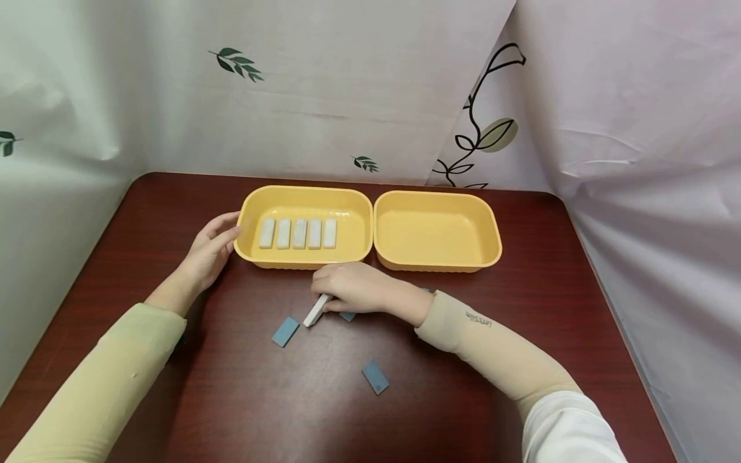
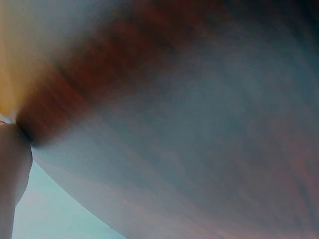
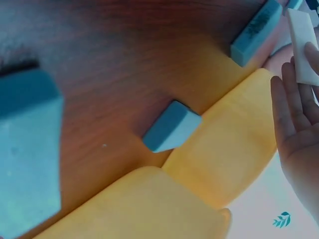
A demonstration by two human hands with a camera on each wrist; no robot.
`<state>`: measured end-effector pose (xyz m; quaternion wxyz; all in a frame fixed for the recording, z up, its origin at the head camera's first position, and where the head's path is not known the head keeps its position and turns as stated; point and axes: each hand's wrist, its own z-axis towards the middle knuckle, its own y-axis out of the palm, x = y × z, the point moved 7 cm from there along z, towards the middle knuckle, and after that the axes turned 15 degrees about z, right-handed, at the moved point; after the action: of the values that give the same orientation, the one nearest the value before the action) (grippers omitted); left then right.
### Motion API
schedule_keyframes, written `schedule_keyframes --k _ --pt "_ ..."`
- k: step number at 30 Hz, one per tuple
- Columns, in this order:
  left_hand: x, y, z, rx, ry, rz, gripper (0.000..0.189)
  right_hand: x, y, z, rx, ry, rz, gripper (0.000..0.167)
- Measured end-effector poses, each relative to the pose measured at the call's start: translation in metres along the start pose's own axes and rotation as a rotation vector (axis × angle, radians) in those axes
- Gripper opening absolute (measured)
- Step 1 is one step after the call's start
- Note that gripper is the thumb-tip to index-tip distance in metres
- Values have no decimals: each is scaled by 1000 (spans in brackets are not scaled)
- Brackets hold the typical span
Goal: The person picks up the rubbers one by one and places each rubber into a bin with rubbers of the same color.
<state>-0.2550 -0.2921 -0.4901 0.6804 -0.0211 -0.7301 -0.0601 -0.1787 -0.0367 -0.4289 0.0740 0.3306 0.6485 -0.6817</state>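
My right hand (image 1: 353,287) pinches a white rectangular block (image 1: 315,312) between thumb and fingers, low over the table in front of the left yellow tray (image 1: 289,264). The same white block (image 3: 303,45) shows in the right wrist view, under the thumb at the upper right. Several similar white blocks (image 1: 299,233) lie side by side in a row inside that tray. My left hand (image 1: 211,251) touches the tray's left end, fingers fairly straight and thumb at the rim. A blue-grey block (image 1: 285,332) lies just left of the held one.
The right yellow tray (image 1: 438,264) stands against the left one, with a bare bottom. Another blue-grey block (image 1: 375,377) lies nearer the front. One more blue-grey block (image 1: 347,316) is partly covered by the right hand. A patterned cloth (image 1: 318,96) hangs behind the table.
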Motion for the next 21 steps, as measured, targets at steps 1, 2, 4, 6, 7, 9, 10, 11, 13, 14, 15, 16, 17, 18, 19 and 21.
schedule_keyframes --k 1,2,4,6,7,9,10,11,13,14,15,16,17,18,19,21 --pt "0 0 0 1 0 -2 28 -1 -1 0 5 0 13 10" --pt "0 0 0 2 0 -3 28 -2 -3 -1 9 0 27 9" --pt "0 0 0 4 -1 -2 27 -3 -5 -1 15 0 52 9" --pt "-1 -1 0 4 -1 -1 27 -5 -7 -2 19 -2 71 8" --pt "-1 -1 0 3 -1 0 27 -5 -9 -2 19 -3 80 8" --pt "-1 -1 0 3 -2 0 28 -6 -11 -2 20 -6 91 8" --pt "-1 -1 -1 3 -2 1 28 -6 -12 -2 22 -8 93 8" --pt "-2 -1 -1 2 -2 1 28 -7 -14 -2 25 -11 95 8" --pt "-2 -1 -1 2 -3 0 28 -7 -19 -3 37 -19 96 8" --pt "-2 -1 -1 2 -4 -1 28 -7 -22 -4 47 -23 95 8" --pt "-2 -1 -1 2 -4 -1 28 -8 -25 -5 60 -27 96 8" --pt "-2 -1 -1 1 -4 0 27 -8 -29 -6 75 -30 95 8" --pt "-2 -1 -1 0 -4 0 27 -7 -33 -7 93 -33 94 8" --pt "-1 -1 -1 0 -4 -1 27 -7 -38 -8 111 -35 95 9" --pt "-1 -1 -1 0 -3 -2 27 -7 -43 -9 132 -34 94 10" --pt "-1 0 0 -1 -1 -5 27 -5 -53 -11 172 -24 106 10"
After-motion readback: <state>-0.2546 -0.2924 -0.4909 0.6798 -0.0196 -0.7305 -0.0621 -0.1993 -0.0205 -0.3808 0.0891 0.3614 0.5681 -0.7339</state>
